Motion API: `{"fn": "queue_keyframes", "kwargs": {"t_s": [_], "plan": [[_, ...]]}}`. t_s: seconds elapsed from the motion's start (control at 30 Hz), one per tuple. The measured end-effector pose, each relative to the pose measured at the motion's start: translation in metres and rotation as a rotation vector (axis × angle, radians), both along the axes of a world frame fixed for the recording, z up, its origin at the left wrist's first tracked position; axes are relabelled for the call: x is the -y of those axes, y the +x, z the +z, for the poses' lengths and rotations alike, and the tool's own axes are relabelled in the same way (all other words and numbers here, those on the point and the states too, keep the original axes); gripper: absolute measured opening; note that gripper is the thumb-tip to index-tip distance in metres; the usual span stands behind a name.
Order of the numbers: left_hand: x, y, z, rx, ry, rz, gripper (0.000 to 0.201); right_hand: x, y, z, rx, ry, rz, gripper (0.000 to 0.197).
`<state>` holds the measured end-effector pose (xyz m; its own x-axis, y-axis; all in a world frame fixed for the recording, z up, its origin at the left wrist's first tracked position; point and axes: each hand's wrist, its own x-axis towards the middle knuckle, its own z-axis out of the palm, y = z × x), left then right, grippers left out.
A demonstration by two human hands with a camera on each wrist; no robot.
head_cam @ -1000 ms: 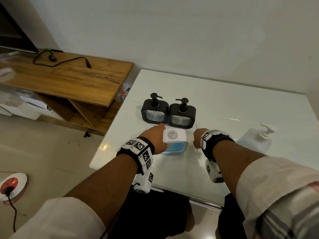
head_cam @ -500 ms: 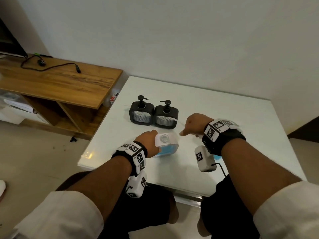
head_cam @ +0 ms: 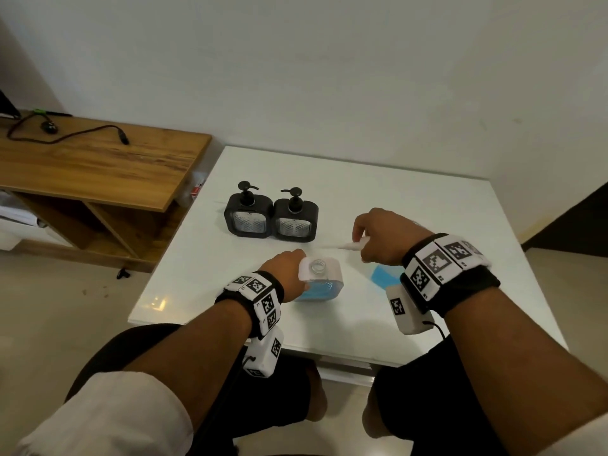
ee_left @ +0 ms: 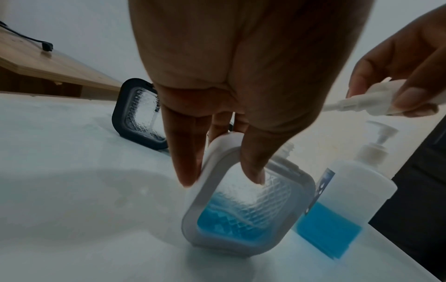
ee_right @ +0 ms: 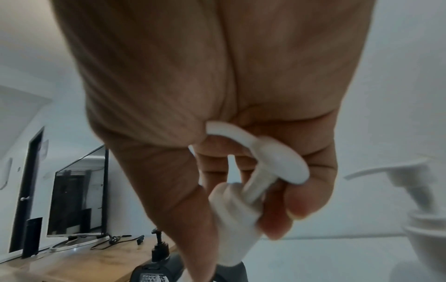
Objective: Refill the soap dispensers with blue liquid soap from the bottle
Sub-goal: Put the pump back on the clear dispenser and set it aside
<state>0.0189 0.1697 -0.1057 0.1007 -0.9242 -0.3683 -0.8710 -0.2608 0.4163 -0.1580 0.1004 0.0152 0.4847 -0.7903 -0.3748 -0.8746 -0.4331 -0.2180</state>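
White soap dispenser point(head_cam: 320, 279), pump removed, neck open, part-filled with blue soap, held upright on white table point(head_cam: 362, 179) by left hand point(head_cam: 286, 268), fingers and thumb curled round its upper frame. White pump head point(ee_right: 255, 171) pinched in right hand point(head_cam: 385, 235), held above table. Soap bottle point(ee_left: 345, 200) just right of dispenser. Two black dispensers point(head_cam: 271, 213) behind, side by side.

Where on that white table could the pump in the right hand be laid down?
Bare tabletop lies behind and right of the black dispensers, and along the near edge. It is crowded around the white dispenser and refill bottle.
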Motion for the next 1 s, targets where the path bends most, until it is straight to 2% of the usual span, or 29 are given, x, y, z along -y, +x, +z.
{"fn": "queue_keyframes", "kwargs": {"t_s": [0.2, 0.43, 0.6, 0.8, 1.0], "plan": [[0.007, -0.003, -0.006, -0.017, 0.016, 0.012, 0.056, 0.0, 0.012, 0.002, -0.036, -0.004, 0.071, 0.028], [0.009, 0.002, -0.003, -0.064, 0.022, 0.041, 0.083, 0.001, 0.017, 0.007, -0.103, -0.066, 0.101, 0.025], [0.01, -0.002, 0.004, -0.174, -0.012, 0.096, 0.075, -0.001, 0.025, -0.003, -0.04, -0.032, 0.13, 0.038], [0.009, -0.004, 0.004, -0.195, -0.023, 0.127, 0.07, -0.002, 0.041, -0.026, 0.104, 0.01, 0.186, 0.05], [0.007, -0.003, 0.003, -0.187, -0.049, 0.13, 0.057, 0.0, 0.049, -0.043, 0.188, 0.03, 0.198, 0.04]]}}
